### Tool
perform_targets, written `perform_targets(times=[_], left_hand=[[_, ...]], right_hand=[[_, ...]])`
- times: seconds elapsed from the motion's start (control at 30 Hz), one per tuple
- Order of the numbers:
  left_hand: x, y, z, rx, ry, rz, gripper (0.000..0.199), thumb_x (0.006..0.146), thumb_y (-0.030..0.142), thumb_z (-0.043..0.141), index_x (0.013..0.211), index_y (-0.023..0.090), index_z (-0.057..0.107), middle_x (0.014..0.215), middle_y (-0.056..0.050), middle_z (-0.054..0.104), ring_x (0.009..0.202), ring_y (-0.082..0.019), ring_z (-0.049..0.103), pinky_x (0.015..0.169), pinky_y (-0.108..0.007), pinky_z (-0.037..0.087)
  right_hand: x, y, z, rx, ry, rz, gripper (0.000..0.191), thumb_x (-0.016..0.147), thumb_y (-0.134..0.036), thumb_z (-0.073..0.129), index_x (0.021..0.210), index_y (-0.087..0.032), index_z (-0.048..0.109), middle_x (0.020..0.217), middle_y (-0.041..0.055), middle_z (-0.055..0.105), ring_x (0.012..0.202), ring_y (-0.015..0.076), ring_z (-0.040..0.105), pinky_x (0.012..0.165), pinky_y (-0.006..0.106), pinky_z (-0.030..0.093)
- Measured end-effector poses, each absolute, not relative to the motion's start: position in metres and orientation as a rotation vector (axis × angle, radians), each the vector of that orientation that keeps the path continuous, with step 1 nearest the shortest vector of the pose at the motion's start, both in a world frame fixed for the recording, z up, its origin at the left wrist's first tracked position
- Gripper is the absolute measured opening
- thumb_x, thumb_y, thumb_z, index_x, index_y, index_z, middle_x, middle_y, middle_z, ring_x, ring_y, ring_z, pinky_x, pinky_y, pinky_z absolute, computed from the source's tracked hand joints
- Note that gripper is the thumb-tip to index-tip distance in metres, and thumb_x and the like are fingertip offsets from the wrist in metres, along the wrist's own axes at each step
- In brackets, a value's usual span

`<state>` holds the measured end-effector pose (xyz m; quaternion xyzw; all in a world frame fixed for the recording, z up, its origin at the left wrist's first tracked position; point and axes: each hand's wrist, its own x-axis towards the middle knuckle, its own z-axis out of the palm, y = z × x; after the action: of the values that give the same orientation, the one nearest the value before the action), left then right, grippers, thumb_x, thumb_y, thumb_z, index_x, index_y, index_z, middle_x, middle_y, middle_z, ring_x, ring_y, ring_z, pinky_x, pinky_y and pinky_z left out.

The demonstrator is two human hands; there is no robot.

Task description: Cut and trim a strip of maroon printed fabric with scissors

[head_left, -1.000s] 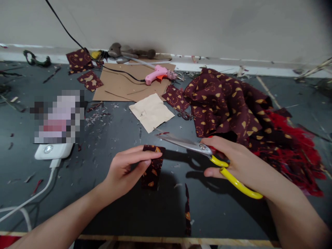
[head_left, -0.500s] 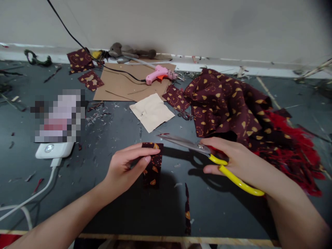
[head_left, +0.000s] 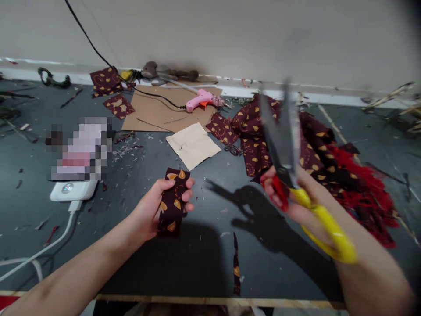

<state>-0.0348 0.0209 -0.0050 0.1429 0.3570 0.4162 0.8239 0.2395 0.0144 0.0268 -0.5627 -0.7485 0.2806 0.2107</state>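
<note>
My left hand [head_left: 151, 206] is closed round a small dark maroon fabric strip [head_left: 173, 202] with a yellow drop pattern, thumb in front and fingers curled behind its right edge. In my right hand [head_left: 305, 215] are scissors [head_left: 283, 171] with yellow and red handles. Their blades are spread and point up, somewhat blurred by motion. A thin fabric offcut [head_left: 236, 265] lies on the dark table between my hands, nearer the front edge. Beyond my left hand is a cream square of paper or cloth [head_left: 194, 145].
A pink glue gun [head_left: 200, 100] rests on brown cardboard [head_left: 148, 114] at the back. Bunched patterned fabric [head_left: 255, 149] and red fringe [head_left: 368, 180] lie right. A blurred-out device [head_left: 80, 149] on a white charger [head_left: 73, 191] stands left, its cable running frontward. Scraps litter the table.
My right hand has raised the scissors and turned their blades from pointing left to pointing up, now spread. My left hand has turned over with the fabric strip, lifting it slightly leftward.
</note>
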Motion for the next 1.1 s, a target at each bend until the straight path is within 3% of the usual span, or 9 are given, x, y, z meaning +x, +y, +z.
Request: perform_targets(times=[0.07,0.17,0.3,0.4,0.53,0.73,1.1], left_hand=[[-0.032,0.019,-0.006,0.399,0.729,0.982,0.016,0.074,0.028,0.062,0.074,0.016,0.052,0.074,0.0,0.055,0.056,-0.005,0.049,0.049,-0.014,0.045],[-0.03,0.018,-0.005,0.559,0.815,1.142,0.027,0.07,0.026,0.072,0.073,0.018,0.046,0.076,0.003,0.056,0.059,-0.005,0.052,0.052,-0.014,0.046],[-0.031,0.016,-0.004,0.623,0.966,1.118,0.038,0.065,0.016,0.075,0.097,0.021,0.054,0.072,0.004,0.061,0.057,-0.007,0.058,0.051,-0.015,0.049],[-0.031,0.014,-0.006,0.589,0.964,0.961,0.023,0.072,0.026,0.071,0.09,0.014,0.061,0.071,-0.001,0.066,0.061,-0.011,0.064,0.055,-0.017,0.052],[-0.028,0.011,-0.009,0.663,0.934,0.909,0.02,0.078,0.031,0.066,0.089,0.015,0.063,0.083,-0.006,0.073,0.077,-0.016,0.069,0.072,-0.025,0.056],[-0.03,0.01,-0.008,0.694,1.066,0.965,0.019,0.074,0.031,0.07,0.08,0.014,0.063,0.071,-0.005,0.073,0.064,-0.016,0.07,0.065,-0.025,0.057],[-0.032,0.007,-0.007,0.715,1.031,1.098,0.01,0.073,0.025,0.069,0.076,0.015,0.069,0.068,-0.002,0.07,0.065,-0.017,0.071,0.066,-0.026,0.06]], right_hand=[[0.23,0.018,0.031,-1.675,-1.985,0.633,0.054,0.076,-0.062,0.055,0.11,-0.02,0.052,0.08,0.0056,0.061,0.065,0.0197,0.058,0.064,0.033,0.05],[0.222,0.022,0.033,-1.713,-1.979,0.614,0.046,0.076,-0.054,0.06,0.107,-0.02,0.055,0.083,0.0051,0.063,0.069,0.0199,0.06,0.069,0.033,0.05],[0.218,0.02,0.029,-1.6,-2.068,0.571,0.04,0.077,-0.046,0.063,0.107,-0.02,0.057,0.094,0.0058,0.064,0.076,0.0191,0.061,0.072,0.031,0.051],[0.221,0.018,0.024,-1.528,-2.209,0.562,0.039,0.077,-0.045,0.064,0.107,-0.021,0.057,0.1,0.0069,0.062,0.079,0.019,0.06,0.074,0.03,0.05],[0.227,0.019,0.019,-1.554,-2.332,0.59,0.049,0.073,-0.049,0.067,0.112,-0.021,0.056,0.107,0.0089,0.061,0.091,0.0228,0.059,0.082,0.034,0.048],[0.226,0.02,0.016,-1.558,-2.431,0.639,0.056,0.072,-0.059,0.064,0.112,-0.02,0.056,0.103,0.01,0.06,0.091,0.0243,0.058,0.081,0.035,0.047],[0.226,0.017,0.014,-1.496,-2.54,0.636,0.058,0.074,-0.066,0.054,0.109,-0.02,0.056,0.102,0.0097,0.06,0.089,0.0235,0.059,0.08,0.033,0.047]])
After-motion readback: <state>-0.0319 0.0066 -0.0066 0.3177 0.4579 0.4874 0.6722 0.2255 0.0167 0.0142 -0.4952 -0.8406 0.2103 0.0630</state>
